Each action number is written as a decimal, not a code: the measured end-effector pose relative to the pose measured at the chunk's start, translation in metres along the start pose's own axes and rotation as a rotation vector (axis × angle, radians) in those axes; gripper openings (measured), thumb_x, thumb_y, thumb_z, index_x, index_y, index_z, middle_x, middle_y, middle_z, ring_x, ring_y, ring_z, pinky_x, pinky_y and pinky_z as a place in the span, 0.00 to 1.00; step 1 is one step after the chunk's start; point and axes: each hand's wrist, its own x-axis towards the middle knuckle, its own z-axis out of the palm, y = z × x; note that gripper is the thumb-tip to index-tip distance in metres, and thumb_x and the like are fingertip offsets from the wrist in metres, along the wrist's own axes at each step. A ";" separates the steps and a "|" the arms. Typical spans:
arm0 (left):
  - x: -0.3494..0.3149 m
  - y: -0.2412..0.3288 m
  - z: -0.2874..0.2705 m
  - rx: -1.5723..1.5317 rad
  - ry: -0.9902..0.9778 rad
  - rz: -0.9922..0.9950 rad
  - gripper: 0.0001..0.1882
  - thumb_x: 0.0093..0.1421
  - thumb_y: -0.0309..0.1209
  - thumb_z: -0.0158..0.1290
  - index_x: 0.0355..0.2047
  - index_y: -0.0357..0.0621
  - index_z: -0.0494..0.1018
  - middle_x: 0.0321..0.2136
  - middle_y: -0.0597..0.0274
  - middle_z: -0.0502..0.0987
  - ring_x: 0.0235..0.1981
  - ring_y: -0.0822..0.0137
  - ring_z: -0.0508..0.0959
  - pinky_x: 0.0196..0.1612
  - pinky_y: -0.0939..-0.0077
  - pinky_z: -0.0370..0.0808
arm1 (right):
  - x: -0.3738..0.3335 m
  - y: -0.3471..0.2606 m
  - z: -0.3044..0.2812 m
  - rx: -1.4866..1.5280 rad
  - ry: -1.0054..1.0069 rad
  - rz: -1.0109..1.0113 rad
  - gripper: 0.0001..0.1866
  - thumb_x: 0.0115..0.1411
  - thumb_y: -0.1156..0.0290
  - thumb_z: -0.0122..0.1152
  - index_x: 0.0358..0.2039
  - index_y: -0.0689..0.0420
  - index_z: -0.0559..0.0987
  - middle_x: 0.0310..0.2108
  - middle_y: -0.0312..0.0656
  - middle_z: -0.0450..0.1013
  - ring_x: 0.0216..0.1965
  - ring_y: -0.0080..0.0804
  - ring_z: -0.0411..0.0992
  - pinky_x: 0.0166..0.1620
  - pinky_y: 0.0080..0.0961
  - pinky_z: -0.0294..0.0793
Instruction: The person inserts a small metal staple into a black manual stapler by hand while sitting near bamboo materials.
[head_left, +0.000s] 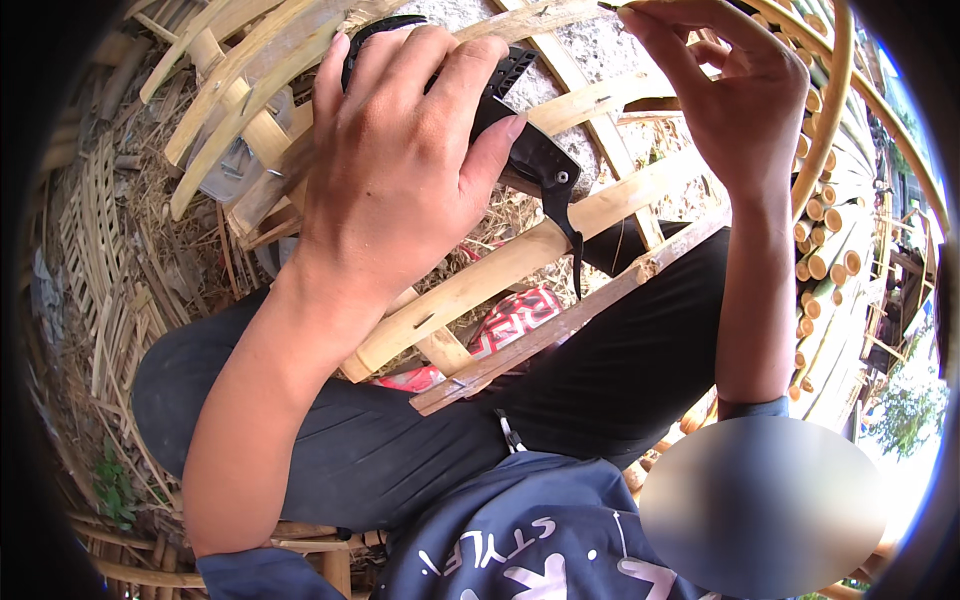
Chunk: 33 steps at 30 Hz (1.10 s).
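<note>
My left hand [400,165], back upward, is closed over a black hand tool [540,155] with a ridged part and a thin, hooked lever. Its exact kind is unclear because my fingers cover much of it. The tool lies over a frame of pale bamboo slats [480,280] that cross one another above my legs. At the top right, my right hand [735,80] is raised with thumb and fingertips pinched together by the picture's upper edge. Something small and dark shows at those fingertips, too little to name. Dark marks dot several slats.
A rough grey stone block [575,65] sits beneath the slats. Stacked bamboo poles [825,240] line the right side. Cut strips and straw [110,260] cover the ground at left, with a clear plastic container [225,180]. Red-and-white patterned material [515,320] lies under the frame.
</note>
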 end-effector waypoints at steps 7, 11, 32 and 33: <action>0.000 0.000 0.001 0.005 -0.016 -0.008 0.22 0.59 0.33 0.65 0.53 0.45 0.76 0.38 0.58 0.76 0.41 0.54 0.75 0.56 0.58 0.68 | 0.000 -0.002 -0.001 -0.014 0.013 -0.018 0.01 0.60 0.78 0.71 0.32 0.58 0.87 0.30 0.43 0.84 0.27 0.20 0.81 0.23 0.16 0.80; 0.000 0.000 0.000 0.019 -0.015 0.005 0.21 0.59 0.33 0.64 0.52 0.45 0.76 0.39 0.58 0.76 0.41 0.53 0.75 0.56 0.57 0.68 | 0.001 -0.001 -0.003 -0.019 -0.006 -0.019 0.01 0.61 0.78 0.71 0.32 0.58 0.87 0.30 0.43 0.84 0.28 0.21 0.81 0.23 0.16 0.79; -0.001 0.001 0.002 0.075 -0.024 -0.039 0.26 0.59 0.33 0.64 0.56 0.40 0.73 0.51 0.52 0.74 0.54 0.48 0.72 0.59 0.55 0.69 | -0.026 -0.012 0.005 0.290 -0.352 0.295 0.04 0.63 0.75 0.71 0.39 0.59 0.87 0.36 0.35 0.85 0.37 0.16 0.81 0.38 0.16 0.78; -0.001 0.001 0.003 0.070 -0.025 -0.036 0.26 0.59 0.33 0.64 0.56 0.40 0.73 0.51 0.52 0.74 0.54 0.48 0.72 0.59 0.55 0.69 | -0.029 -0.009 0.012 0.353 -0.236 0.190 0.05 0.62 0.73 0.71 0.36 0.61 0.87 0.28 0.38 0.83 0.22 0.19 0.77 0.27 0.19 0.76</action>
